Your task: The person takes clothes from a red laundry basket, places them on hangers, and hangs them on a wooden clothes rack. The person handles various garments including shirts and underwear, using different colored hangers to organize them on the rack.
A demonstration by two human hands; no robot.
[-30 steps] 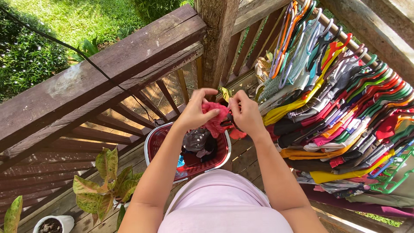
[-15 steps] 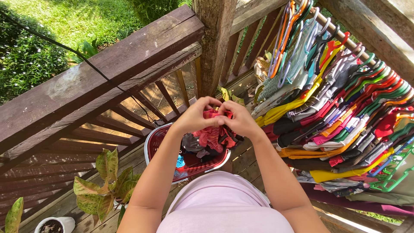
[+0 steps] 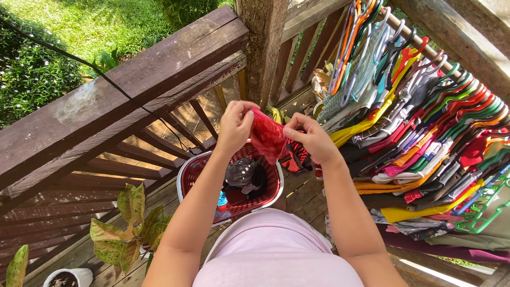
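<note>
In the head view, your left hand (image 3: 235,125) and right hand (image 3: 312,139) both pinch the red garment (image 3: 268,139), stretched between them just above the red laundry basket (image 3: 197,168). The hanging clothes (image 3: 425,138) are right of the basket.

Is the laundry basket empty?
No, the red basket holds dark and grey clothes below the hands.

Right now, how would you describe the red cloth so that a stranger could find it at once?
Find the thick wooden post in the railing. Just below it, above the red laundry basket, the left hand and right hand hold the red cloth between them. Unlike the clothes on hangers, it hangs from fingers.
</note>
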